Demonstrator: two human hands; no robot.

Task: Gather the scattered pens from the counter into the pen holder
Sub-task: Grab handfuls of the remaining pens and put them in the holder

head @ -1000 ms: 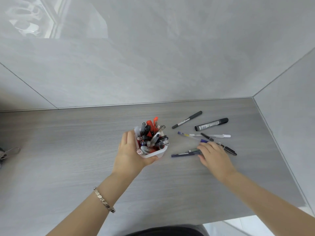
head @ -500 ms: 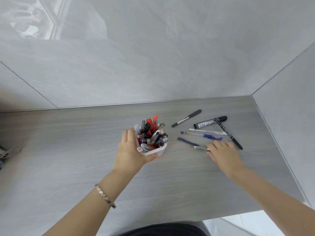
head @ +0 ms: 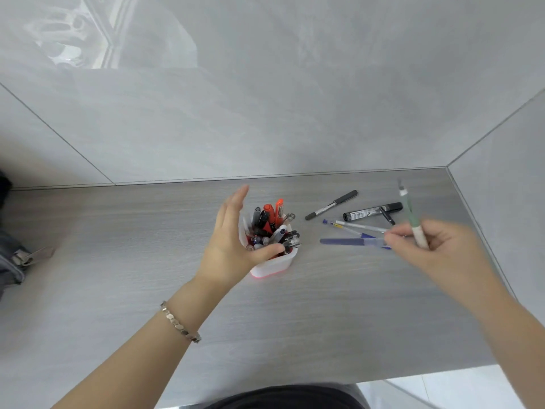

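A white pen holder (head: 275, 264) with a red base stands mid-counter, packed with several pens. My left hand (head: 231, 242) is beside its left wall, fingers stretched straight up and off it, thumb lying across the front rim. My right hand (head: 442, 250) is raised over the counter's right part, shut on a green-and-white pen (head: 410, 215) that points upward and is blurred. Loose on the counter lie a thin grey-capped pen (head: 331, 205), a black marker (head: 372, 212), a clear blue pen (head: 352, 226) and a dark blue pen (head: 349, 241).
Grey walls (head: 295, 113) close the counter at the back and on the right (head: 507, 172). A grey bag (head: 13, 262) sits at the far left edge. The counter's front edge (head: 413, 374) runs just ahead of my body.
My right hand has picked the green-and-white pen up off the counter and raised it. My left hand's fingers have opened away from the holder.
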